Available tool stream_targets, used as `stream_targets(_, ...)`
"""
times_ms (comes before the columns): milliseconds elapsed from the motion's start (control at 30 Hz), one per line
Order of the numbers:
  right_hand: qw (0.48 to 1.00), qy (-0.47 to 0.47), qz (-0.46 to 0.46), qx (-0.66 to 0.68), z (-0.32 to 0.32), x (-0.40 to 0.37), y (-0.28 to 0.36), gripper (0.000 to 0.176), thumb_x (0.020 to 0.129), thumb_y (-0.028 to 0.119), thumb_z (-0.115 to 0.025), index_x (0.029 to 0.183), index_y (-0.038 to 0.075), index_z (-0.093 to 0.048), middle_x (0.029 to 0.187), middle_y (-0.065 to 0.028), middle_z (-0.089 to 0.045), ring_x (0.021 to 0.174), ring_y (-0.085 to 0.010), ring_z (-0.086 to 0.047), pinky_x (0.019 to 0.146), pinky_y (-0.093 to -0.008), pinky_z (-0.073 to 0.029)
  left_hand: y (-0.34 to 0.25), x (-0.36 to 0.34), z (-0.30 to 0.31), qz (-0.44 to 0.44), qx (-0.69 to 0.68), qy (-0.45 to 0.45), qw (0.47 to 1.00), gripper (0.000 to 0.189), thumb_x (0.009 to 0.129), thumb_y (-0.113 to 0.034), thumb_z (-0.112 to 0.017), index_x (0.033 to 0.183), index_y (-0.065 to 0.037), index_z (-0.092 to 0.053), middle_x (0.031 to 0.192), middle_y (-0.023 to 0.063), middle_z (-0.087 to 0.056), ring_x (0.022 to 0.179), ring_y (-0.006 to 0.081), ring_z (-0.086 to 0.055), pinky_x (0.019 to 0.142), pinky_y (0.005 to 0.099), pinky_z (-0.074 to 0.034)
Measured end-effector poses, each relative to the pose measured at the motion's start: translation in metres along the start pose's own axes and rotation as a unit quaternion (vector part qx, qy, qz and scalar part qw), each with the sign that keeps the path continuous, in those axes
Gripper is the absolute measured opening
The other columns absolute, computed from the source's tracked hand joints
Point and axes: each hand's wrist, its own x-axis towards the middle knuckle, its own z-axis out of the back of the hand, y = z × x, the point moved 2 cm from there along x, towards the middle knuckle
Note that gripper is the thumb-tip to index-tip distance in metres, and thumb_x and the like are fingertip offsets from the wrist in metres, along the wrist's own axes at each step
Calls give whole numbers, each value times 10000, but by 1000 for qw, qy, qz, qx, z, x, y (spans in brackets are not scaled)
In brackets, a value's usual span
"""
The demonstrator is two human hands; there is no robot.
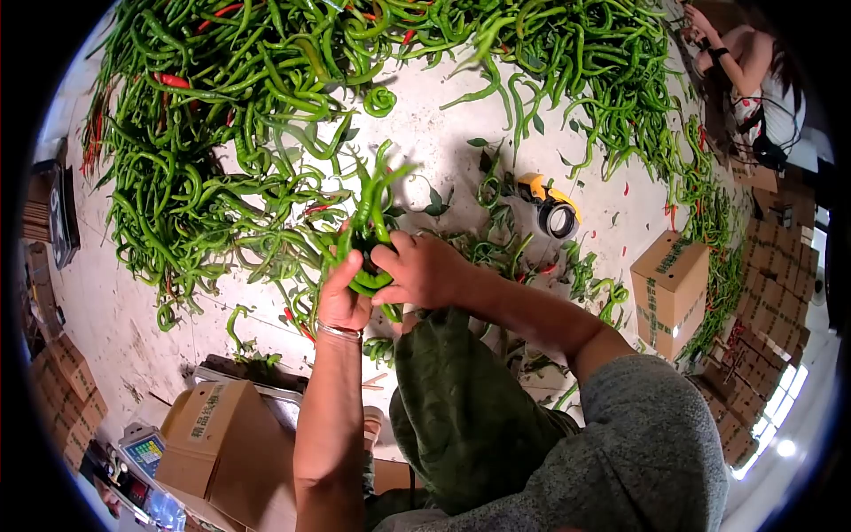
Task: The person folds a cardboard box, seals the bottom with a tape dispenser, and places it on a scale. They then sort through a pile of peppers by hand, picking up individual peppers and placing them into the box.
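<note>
Several long green chili peppers (369, 282) are bunched between my two hands, over the front edge of the pepper pile. My left hand (344, 297), with a bracelet at the wrist, is wrapped round the bunch from the left, thumb upward. From the right, my right hand (423, 270) has its fingers bent onto the same peppers. Their tips stick up past the fingers, and one curls round below. Part of the bunch is hidden behind the hands. A large heap of green chili peppers (257, 80), with a few red ones, spreads beyond and to the left.
A yellow and black tape dispenser (551, 209) lies on the pale floor (612, 199). Cardboard boxes stand at right (671, 288) and lower left (199, 443), the latter beside a scale display (144, 452). Another person (758, 71) is at upper right. Stacked cartons (776, 275) line the right side.
</note>
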Motion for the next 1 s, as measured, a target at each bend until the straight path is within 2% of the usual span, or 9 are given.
stream_targets(300, 987, 53, -69, 134, 40, 18, -4, 443, 726, 370, -672, 1027, 80, -523, 887, -91, -592, 661, -198, -611, 559, -302, -493, -13, -2, -12, -92, -131, 17, 987, 516, 748, -64, -532, 1247, -44, -405, 1187, 161, -506, 1011, 302, -565, 890, 426, -462)
stream_targets(367, 964, -140, -92, 209, 41, 22, -54, 169, 799, 153, -598, 940, 73, -553, 892, -58, -612, 716, -187, -621, 615, -293, -500, -22, -4, -2, -92, -169, 57, 980, 521, 754, -47, -514, 1260, -43, -390, 1188, 155, -507, 974, 313, -589, 849, 422, -495)
stream_targets(400, 977, -176, -96, -70, 49, 32, -87, 99, 838, 155, -550, 889, 69, -553, 818, -63, -613, 682, -194, -616, 617, -289, -494, -26, -7, 5, -68, -194, 49, 978, 538, 758, -32, -501, 1280, -46, -370, 1202, 148, -496, 971, 316, -593, 813, 427, -518)
stream_targets(500, 839, -493, -213, 92, 63, 51, -233, 146, 769, 144, -624, 824, 51, -525, 706, -100, -571, 624, -250, -553, 607, -358, -456, -43, -17, 20, -131, -175, 34, 975, 549, 760, -34, -494, 1289, -1, -349, 1227, 149, -475, 960, 312, -595, 779, 422, -527)
stream_targets(567, 813, -466, -339, -82, 86, 59, -269, 379, 732, 158, -663, 1045, 17, -504, 916, -159, -598, 808, -299, -579, 736, -382, -455, -52, -27, 26, -103, -207, 65, 971, 540, 770, -32, -475, 1297, -16, -355, 1227, 158, -475, 933, 292, -588, 713, 379, -536)
stream_targets(667, 847, -374, -379, -2, 93, 81, -276, 765, 720, 193, -673, 1342, -8, -275, 1161, -215, -538, 1031, -353, -537, 888, -375, -425, -54, -40, 39, -157, -181, 10, 971, 528, 769, -35, -477, 1285, -10, -375, 1244, 167, -467, 961, 273, -572, 663, 324, -529)
stream_targets(767, 861, -265, -434, 32, 75, 102, -264, 374, 761, 237, -618, 1056, 15, -557, 922, -189, -631, 874, -308, -610, 786, -378, -464, -49, -50, 49, -151, -232, 20, 961, 518, 769, -31, -485, 1279, -22, -395, 1256, 162, -460, 1010, 274, -552, 680, 318, -527)
stream_targets(867, 883, -166, -369, 237, 25, 93, -247, 210, 776, 216, -553, 885, 37, -573, 682, -112, -616, 628, -240, -621, 639, -331, -481, -46, -56, 60, -158, -240, 3, 958, 506, 775, -28, -479, 1276, -45, -413, 1258, 159, -459, 1023, 275, -549, 703, 312, -518)
stream_targets(1000, 877, -374, -289, 89, 26, 32, -264, 260, 736, 260, -619, 886, 55, -561, 723, -120, -599, 676, -256, -593, 655, -363, -477, -47, -66, 67, -149, -256, -2, 955, 524, 767, -22, -479, 1285, -40, -401, 1262, 156, -447, 1041, 287, -543, 713, 316, -521)
